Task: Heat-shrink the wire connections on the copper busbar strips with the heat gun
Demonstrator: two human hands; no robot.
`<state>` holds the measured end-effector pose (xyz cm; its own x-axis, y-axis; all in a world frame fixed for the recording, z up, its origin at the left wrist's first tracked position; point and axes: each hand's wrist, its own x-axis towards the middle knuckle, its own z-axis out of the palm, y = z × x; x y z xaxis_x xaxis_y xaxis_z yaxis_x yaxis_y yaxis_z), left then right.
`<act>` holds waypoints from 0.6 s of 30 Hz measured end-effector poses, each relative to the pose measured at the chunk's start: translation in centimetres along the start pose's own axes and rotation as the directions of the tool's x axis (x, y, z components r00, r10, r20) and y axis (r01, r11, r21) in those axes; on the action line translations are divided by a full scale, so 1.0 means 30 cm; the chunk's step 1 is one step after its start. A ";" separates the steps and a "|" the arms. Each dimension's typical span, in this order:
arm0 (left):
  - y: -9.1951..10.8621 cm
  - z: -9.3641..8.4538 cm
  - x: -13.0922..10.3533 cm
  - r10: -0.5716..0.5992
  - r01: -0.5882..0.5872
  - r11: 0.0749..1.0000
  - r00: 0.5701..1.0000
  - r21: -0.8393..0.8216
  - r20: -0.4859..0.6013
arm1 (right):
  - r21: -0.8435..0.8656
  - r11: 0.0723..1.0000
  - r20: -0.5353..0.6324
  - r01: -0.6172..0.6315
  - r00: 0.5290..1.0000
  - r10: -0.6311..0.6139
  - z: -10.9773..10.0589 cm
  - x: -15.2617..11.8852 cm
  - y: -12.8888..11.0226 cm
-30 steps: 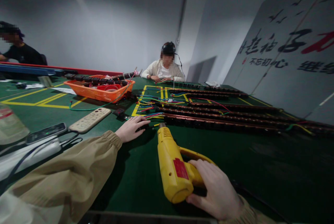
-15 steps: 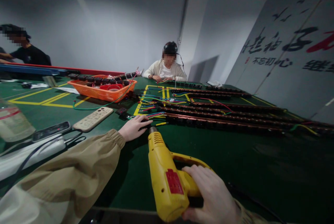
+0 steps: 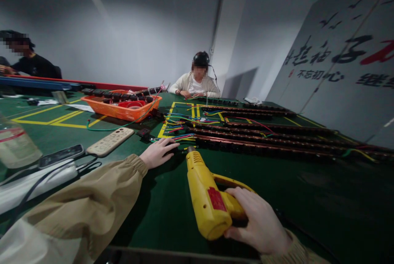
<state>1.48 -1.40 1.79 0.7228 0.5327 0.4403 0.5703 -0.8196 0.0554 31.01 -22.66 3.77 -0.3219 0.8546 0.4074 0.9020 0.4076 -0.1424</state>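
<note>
A yellow heat gun (image 3: 205, 198) with a red label is gripped at its handle by my right hand (image 3: 258, 221), its metal nozzle pointing away toward the wires. My left hand (image 3: 158, 153) lies with fingers spread at the near ends of coloured wires (image 3: 183, 137), beside a small black connector (image 3: 144, 133); whether anything is under the fingers cannot be seen. These wires come out of the nearest of several long black and copper strips (image 3: 246, 143) lying across the green table (image 3: 166, 219).
An orange basket (image 3: 123, 111) of black parts stands at the back left. Nearer are a phone in a beige case (image 3: 110, 142), a dark device (image 3: 61, 155), a white power strip (image 3: 37, 184) and a plastic jar (image 3: 17, 145). Two people sit beyond.
The heat gun in my right hand has moved to the right and slightly away, so its nozzle is farther from my left hand. My left hand has barely moved.
</note>
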 end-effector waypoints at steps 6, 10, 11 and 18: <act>-0.006 -0.016 0.006 -0.011 0.009 0.999 0.999 0.033 0.034 | -0.109 0.984 -0.007 -0.138 0.990 0.138 0.000 -0.005 0.077; -0.025 -0.035 0.002 -0.007 0.004 0.999 0.999 0.051 0.054 | -0.134 0.976 0.032 -0.170 0.984 0.176 0.002 -0.011 0.095; -0.033 -0.041 0.000 -0.008 0.005 0.998 0.998 0.056 0.059 | -0.139 0.975 0.043 -0.174 0.982 0.181 0.004 -0.012 0.096; -0.127 -0.072 -0.035 -0.070 0.069 0.996 0.997 0.057 0.024 | -0.136 0.974 0.060 -0.184 0.979 0.193 0.018 -0.017 0.101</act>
<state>-2.29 0.72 3.05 0.6898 0.5940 0.4140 0.6402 -0.7674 0.0344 33.74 -21.67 2.63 -0.1585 0.9350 0.3174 0.9764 0.1962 -0.0904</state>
